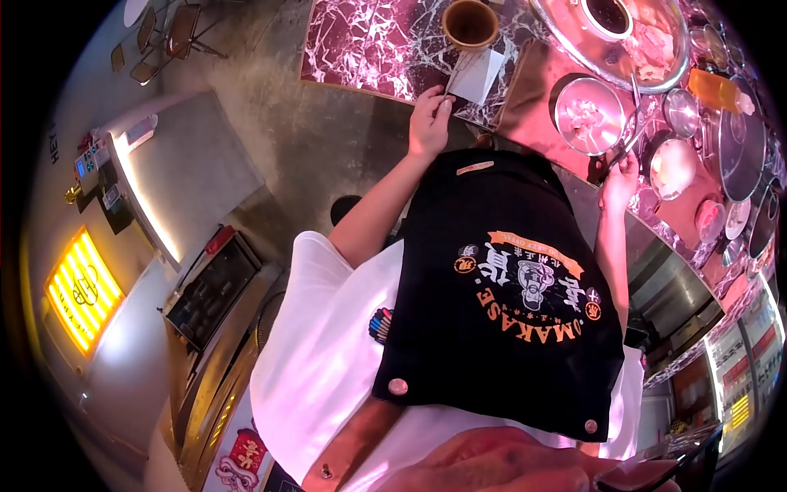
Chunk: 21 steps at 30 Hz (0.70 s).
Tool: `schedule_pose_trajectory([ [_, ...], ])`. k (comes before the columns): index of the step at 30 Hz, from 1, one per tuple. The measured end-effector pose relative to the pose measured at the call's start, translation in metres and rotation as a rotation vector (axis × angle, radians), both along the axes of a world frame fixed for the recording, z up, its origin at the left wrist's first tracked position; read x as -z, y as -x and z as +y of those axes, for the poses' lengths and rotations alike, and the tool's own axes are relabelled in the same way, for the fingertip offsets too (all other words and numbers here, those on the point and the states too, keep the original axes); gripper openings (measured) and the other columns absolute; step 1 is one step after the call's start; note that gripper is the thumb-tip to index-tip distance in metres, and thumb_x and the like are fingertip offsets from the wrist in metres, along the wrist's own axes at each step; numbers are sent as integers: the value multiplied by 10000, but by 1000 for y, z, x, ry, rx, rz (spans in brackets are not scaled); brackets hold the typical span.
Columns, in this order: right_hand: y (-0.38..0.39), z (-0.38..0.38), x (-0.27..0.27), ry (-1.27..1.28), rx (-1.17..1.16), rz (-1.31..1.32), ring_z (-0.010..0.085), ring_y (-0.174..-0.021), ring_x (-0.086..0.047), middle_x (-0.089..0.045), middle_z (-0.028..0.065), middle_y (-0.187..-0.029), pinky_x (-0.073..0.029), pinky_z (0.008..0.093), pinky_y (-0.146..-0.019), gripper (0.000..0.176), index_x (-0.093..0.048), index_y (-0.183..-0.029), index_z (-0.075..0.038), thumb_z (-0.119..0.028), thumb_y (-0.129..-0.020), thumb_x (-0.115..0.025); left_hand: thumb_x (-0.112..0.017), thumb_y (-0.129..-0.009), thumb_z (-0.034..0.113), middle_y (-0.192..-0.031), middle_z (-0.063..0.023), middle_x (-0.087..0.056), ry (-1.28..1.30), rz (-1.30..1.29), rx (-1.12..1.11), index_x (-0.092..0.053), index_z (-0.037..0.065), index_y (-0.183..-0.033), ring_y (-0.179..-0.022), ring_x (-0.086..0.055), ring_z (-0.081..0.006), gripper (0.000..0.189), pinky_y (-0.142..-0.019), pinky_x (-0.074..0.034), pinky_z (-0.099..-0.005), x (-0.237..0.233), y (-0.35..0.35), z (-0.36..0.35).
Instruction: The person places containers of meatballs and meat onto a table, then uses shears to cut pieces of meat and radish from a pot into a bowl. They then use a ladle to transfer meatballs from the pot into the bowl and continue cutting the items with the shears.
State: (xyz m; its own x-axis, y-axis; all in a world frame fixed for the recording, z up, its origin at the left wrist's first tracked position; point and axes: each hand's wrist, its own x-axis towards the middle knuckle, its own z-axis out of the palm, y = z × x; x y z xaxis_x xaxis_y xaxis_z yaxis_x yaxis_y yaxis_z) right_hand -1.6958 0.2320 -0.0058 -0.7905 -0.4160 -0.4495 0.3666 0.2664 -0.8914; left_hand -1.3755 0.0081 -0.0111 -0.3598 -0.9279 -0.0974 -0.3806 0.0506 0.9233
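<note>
My left hand [430, 123] is closed on a thin utensil [451, 82], possibly tongs or sticks, beside a white card [478, 76] and below a brown round pot [470, 23]. Near the counter's front edge, my right hand [620, 182] is closed on long metal tongs [633, 141] that point up and away. A metal bowl [589, 116] with pinkish pieces in it sits left of the tongs. Behind it stands a large round tray [566, 41] holding a dark-filled cup [607, 16] and a heap of meat-like pieces [656, 53].
More bowls, one with pale food [673, 168], and an orange-yellow container [713, 88] crowd the right side of the marbled counter [361, 49]. Folding chairs [182, 31] stand at the upper left. A black apron [500, 328] covers my front.
</note>
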Motion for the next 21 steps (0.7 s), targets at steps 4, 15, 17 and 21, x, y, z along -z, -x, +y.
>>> schedule_pose_trajectory([
  [4,7,-13,3,7,-21,45,119,-826,-600,-632,62,-1006,-508,250,-677,481,-418,-1316,-7,40,-888,-631,-587,-936,114,-1216,-180,-585,-107,48,-23,-693,-12,-1005,-1121,-582,-284,178,-947,-455,-333,6,2,8],
  [15,41,2,6,-52,-174,95,100,-892,-610,-646,39,-1032,-503,230,-760,500,-432,-1346,1,68,-886,-618,-633,-890,114,-1017,-113,-620,144,-116,241,-694,49,-1049,-820,-640,-255,183,-691,-510,-309,-13,-5,19],
  [17,44,14,2,-77,-199,142,105,-889,-620,-649,52,-1048,-512,229,-741,517,-419,-1363,4,63,-889,-617,-635,-886,131,-903,-108,-634,78,-183,317,-698,76,-1064,-764,-640,-275,196,-668,-512,-327,-14,-3,23],
  [21,52,28,-12,-91,-204,134,104,-928,-614,-637,55,-1060,-531,236,-788,464,-443,-1342,-6,65,-907,-589,-630,-889,152,-844,-113,-645,113,-113,299,-697,100,-1083,-754,-648,-294,212,-659,-515,-342,-10,12,31],
])
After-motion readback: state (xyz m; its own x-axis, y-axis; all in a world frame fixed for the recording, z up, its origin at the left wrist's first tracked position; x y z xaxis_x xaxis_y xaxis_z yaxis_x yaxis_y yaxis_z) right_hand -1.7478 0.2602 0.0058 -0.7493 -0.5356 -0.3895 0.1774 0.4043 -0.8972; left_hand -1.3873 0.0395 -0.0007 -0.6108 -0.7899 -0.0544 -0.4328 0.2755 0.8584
